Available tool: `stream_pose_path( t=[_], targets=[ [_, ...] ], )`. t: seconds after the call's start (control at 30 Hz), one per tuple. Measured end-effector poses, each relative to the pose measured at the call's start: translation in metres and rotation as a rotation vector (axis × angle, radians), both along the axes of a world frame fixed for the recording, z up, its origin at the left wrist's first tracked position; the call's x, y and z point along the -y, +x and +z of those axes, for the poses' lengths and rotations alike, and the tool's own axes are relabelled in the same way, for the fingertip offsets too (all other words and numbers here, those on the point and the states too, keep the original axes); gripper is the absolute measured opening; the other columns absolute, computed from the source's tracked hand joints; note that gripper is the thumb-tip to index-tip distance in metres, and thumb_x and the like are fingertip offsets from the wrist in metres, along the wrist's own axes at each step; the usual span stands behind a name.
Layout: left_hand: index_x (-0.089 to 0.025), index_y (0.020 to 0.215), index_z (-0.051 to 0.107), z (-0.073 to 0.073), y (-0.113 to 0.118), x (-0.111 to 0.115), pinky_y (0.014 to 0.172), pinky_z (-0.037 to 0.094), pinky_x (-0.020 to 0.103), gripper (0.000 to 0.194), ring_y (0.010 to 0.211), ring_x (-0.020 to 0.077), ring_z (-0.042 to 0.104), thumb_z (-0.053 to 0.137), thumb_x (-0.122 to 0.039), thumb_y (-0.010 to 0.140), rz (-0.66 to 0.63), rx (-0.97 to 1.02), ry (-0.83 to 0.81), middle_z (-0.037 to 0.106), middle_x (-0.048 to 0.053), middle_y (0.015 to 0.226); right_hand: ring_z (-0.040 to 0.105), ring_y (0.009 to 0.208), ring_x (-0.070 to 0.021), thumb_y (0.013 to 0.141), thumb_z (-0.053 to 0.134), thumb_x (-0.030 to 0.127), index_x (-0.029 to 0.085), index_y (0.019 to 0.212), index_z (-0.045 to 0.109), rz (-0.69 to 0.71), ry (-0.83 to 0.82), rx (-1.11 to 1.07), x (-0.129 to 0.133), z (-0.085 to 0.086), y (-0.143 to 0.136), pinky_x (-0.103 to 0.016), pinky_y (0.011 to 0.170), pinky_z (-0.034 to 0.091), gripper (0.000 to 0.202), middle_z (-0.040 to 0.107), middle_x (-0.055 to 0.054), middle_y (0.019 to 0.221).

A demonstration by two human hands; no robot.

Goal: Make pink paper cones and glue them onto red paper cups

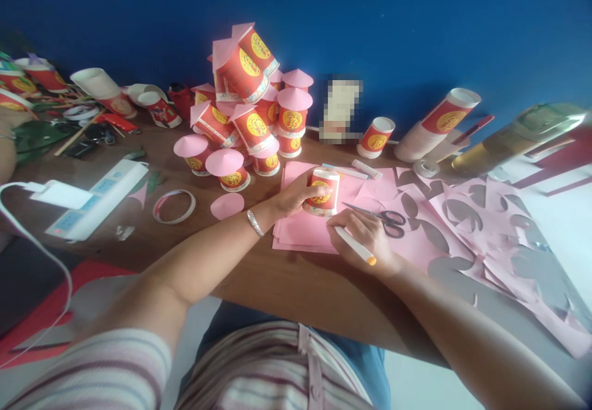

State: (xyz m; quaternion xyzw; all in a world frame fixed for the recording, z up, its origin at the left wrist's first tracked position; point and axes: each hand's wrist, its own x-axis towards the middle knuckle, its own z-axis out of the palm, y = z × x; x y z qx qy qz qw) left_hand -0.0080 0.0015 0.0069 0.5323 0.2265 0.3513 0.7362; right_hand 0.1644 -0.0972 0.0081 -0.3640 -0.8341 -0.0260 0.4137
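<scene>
My left hand (296, 199) grips a red paper cup (322, 192) with a yellow round emblem, over a stack of pink paper (296, 231). The thumb lies across the emblem. In my right hand (363, 234) is a white marker (354, 245) with an orange end, that end pointing back toward me. Its tip is hidden behind my fingers, just below the cup, so I cannot tell whether it touches. Scissors with dark handles (392, 220) lie beyond my right hand, blades toward the cup. A pink paper circle (227, 206) rests left of the paper stack.
Red cups with pink cone tops (225, 163) are piled at the back. A tape roll (174, 206) and a power strip (97, 199) lie left. Pink offcuts (462, 213) spread over the right side, near a bottle (518, 132) and stacked cups (437, 123).
</scene>
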Motion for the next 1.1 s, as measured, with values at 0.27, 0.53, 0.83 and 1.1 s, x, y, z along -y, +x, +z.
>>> stream_pose_path(
  t=[0.27,0.53,0.83,1.1],
  targets=[
    [-0.016,0.109,0.060,-0.0063,-0.0005,-0.0038,0.072,0.050,0.028,0.043,0.081,0.0148,0.063,0.078,-0.038,0.076,-0.011,0.008,0.004,0.067,0.004,0.091,0.059,0.057,-0.0127,0.088,0.058,0.004,0.022,0.089,0.055,0.016,0.069,0.069,-0.0015,0.0008,0.0027,-0.026,0.057,0.047,0.018,0.067,0.001,0.069],
    [-0.015,0.115,0.061,-0.0084,-0.0007,-0.0043,0.075,0.052,0.028,0.047,0.085,0.0165,0.065,0.078,-0.036,0.077,-0.005,0.030,-0.009,0.068,0.006,0.096,0.056,0.056,-0.0133,0.086,0.060,0.002,0.021,0.086,0.054,-0.030,0.130,0.075,-0.0038,-0.0027,0.0053,-0.027,0.057,0.046,0.020,0.064,0.001,0.066],
    [-0.016,0.110,0.060,-0.0081,-0.0001,-0.0042,0.071,0.050,0.026,0.041,0.080,0.0146,0.062,0.077,-0.035,0.077,-0.020,0.044,-0.007,0.066,0.004,0.090,0.057,0.058,-0.0136,0.085,0.060,0.003,0.022,0.088,0.053,0.002,0.137,0.059,-0.0025,-0.0004,0.0049,-0.027,0.059,0.048,0.020,0.064,0.001,0.067],
    [-0.016,0.107,0.058,-0.0066,-0.0008,-0.0035,0.068,0.049,0.026,0.039,0.079,0.0149,0.062,0.076,-0.036,0.078,-0.011,0.020,0.018,0.066,0.004,0.089,0.061,0.062,-0.0141,0.088,0.060,0.005,0.020,0.092,0.056,0.058,0.112,0.093,-0.0007,0.0001,0.0043,-0.027,0.060,0.050,0.016,0.065,0.000,0.070]
  ],
)
